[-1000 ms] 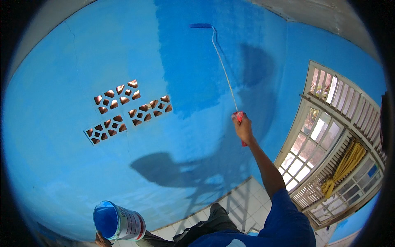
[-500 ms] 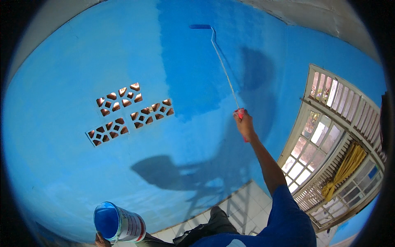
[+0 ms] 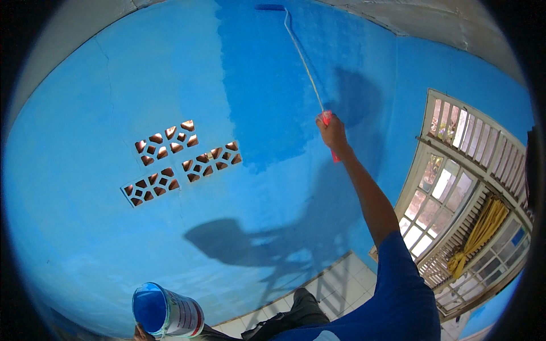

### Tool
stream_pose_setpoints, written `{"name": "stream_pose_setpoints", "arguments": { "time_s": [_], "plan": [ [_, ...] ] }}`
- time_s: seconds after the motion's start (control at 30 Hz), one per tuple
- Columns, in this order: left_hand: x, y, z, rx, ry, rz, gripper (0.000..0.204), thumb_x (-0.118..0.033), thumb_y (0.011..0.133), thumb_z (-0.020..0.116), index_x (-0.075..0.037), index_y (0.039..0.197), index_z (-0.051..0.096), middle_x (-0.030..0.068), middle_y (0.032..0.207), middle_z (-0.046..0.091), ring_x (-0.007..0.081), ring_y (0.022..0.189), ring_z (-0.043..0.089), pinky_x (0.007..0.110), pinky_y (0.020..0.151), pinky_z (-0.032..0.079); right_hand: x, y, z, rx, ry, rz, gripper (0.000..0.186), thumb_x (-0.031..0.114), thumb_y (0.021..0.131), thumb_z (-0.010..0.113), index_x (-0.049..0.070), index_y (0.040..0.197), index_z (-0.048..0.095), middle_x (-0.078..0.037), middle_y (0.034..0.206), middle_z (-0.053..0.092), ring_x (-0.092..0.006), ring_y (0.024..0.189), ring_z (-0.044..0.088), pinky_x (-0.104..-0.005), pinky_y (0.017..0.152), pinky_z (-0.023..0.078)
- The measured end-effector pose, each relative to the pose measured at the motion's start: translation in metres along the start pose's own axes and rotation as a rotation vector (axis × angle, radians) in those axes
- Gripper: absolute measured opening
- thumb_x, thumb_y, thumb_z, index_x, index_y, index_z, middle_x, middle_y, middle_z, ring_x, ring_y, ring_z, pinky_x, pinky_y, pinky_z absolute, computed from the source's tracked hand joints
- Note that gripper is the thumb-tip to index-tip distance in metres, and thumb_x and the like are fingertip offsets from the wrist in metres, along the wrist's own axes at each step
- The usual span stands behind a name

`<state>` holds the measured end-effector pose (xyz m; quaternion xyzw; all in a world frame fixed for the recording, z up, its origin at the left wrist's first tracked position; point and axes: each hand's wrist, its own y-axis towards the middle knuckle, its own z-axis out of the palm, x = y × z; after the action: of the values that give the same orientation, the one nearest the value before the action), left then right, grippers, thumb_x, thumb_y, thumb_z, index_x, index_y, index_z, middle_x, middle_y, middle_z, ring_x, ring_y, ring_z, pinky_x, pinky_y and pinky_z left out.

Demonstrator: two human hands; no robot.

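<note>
My right hand (image 3: 333,131) grips the red handle of a paint roller, whose long thin metal rod (image 3: 310,74) runs up to a blue roller sleeve (image 3: 270,7) against the blue wall (image 3: 91,227), high in a darker patch of fresh paint (image 3: 261,102). At the bottom left, my left hand (image 3: 142,332), mostly hidden, holds a white plastic bucket (image 3: 182,312) tilted toward the camera, with bright blue paint inside.
Three decorative vent blocks (image 3: 210,159) sit in the wall left of the fresh paint. On the right is a louvred window (image 3: 432,204) with a bunched yellow curtain (image 3: 483,227). White floor tiles (image 3: 347,284) show below, along with my legs and a ladder's shadow. The ceiling (image 3: 455,28) edges the top.
My right hand and the roller have moved upward, the roller sleeve now close to the top of the wall. The bucket in my left hand has shifted slightly right and down in view.
</note>
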<state>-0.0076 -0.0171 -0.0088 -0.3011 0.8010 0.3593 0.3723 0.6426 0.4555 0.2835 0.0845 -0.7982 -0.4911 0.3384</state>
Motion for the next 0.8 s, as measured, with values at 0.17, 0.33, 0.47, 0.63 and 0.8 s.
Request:
{"name": "stream_pose_setpoints", "arguments": {
  "time_s": [0.17,0.33,0.47,0.63,0.8],
  "plan": [
    [0.002,0.000,0.001,-0.006,-0.002,0.000,0.033,-0.031,0.088,0.043,0.001,0.086,0.049,0.0087,0.073,0.041,0.0193,0.066,0.035,0.034,0.057,0.031,0.017,0.044,0.001,0.029,0.083,0.057,0.034,0.032,0.080,0.056,-0.002,0.076,0.054,-0.024,0.077,0.058,-0.0402,0.077,0.058,-0.0458,0.069,0.045],
    [0.006,-0.003,-0.001,-0.010,-0.001,-0.011,0.032,-0.030,0.088,0.043,0.001,0.087,0.049,0.0089,0.074,0.041,0.0194,0.067,0.035,0.034,0.058,0.032,0.024,0.019,-0.001,0.056,0.047,0.066,0.037,0.033,0.079,0.057,-0.003,0.079,0.053,-0.024,0.076,0.058,-0.0402,0.077,0.058,-0.0456,0.069,0.045],
    [0.006,-0.001,-0.001,-0.012,-0.004,-0.006,0.032,-0.030,0.088,0.043,0.001,0.088,0.049,0.0091,0.075,0.041,0.0195,0.068,0.035,0.034,0.059,0.032,0.006,0.006,-0.005,0.037,0.054,0.021,0.037,0.034,0.080,0.056,-0.003,0.083,0.051,-0.024,0.077,0.058,-0.0403,0.077,0.058,-0.0457,0.068,0.045],
    [0.008,-0.001,-0.002,-0.014,-0.003,-0.009,0.031,-0.029,0.088,0.043,0.001,0.088,0.049,0.0093,0.076,0.042,0.0197,0.069,0.036,0.034,0.059,0.032,0.012,0.017,-0.003,0.009,0.098,0.053,0.034,0.033,0.081,0.055,-0.001,0.078,0.052,-0.022,0.071,0.058,-0.0395,0.071,0.058,-0.0446,0.064,0.045],
    [0.009,-0.001,-0.002,-0.019,-0.004,-0.008,0.031,-0.029,0.088,0.043,0.001,0.089,0.049,0.0095,0.077,0.042,0.0198,0.070,0.036,0.034,0.060,0.032,0.026,0.034,-0.004,0.034,0.180,0.109,0.035,0.032,0.081,0.055,-0.001,0.068,0.053,-0.020,0.064,0.057,-0.0372,0.064,0.058,-0.0437,0.061,0.044]
  ]
}}
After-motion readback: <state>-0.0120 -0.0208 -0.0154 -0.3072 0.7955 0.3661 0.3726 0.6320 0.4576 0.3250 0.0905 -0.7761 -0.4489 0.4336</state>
